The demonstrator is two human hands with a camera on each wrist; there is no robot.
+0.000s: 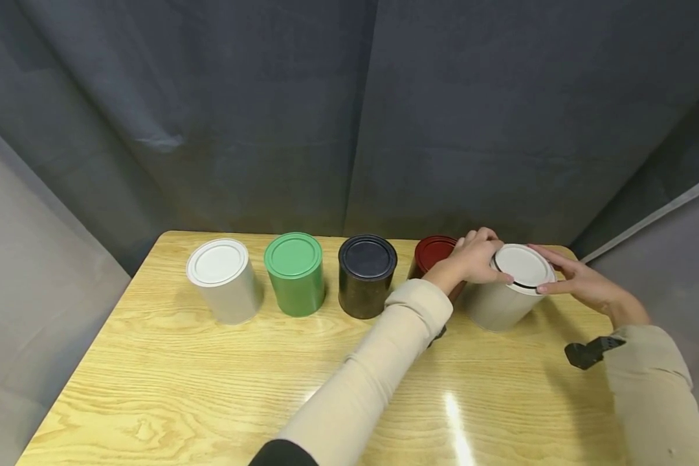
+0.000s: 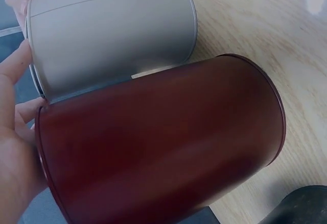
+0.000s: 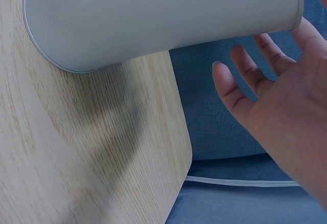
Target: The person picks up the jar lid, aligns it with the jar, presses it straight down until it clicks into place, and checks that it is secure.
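Note:
At the right of the table stands a light grey can (image 1: 497,312) with a white lid (image 1: 521,264). A black line shows along the lid's front edge. My left hand (image 1: 472,260) grips the lid's left rim, thumb in front and fingers toward the back. On the right side my right hand (image 1: 588,288) holds the same rim with its thumb and a finger. In the right wrist view, several fingers of that hand (image 3: 291,96) stand loose from the can wall (image 3: 153,15). Just under my left wrist is a dark red can (image 2: 153,142), partly hidden in the head view.
Left of the red can stand a black can (image 1: 366,278), a green can (image 1: 296,275) and a white can (image 1: 224,281), all lidded and in a row. They sit on a wooden table (image 1: 221,382). Dark grey curtain (image 1: 268,116) hangs behind the table's back edge.

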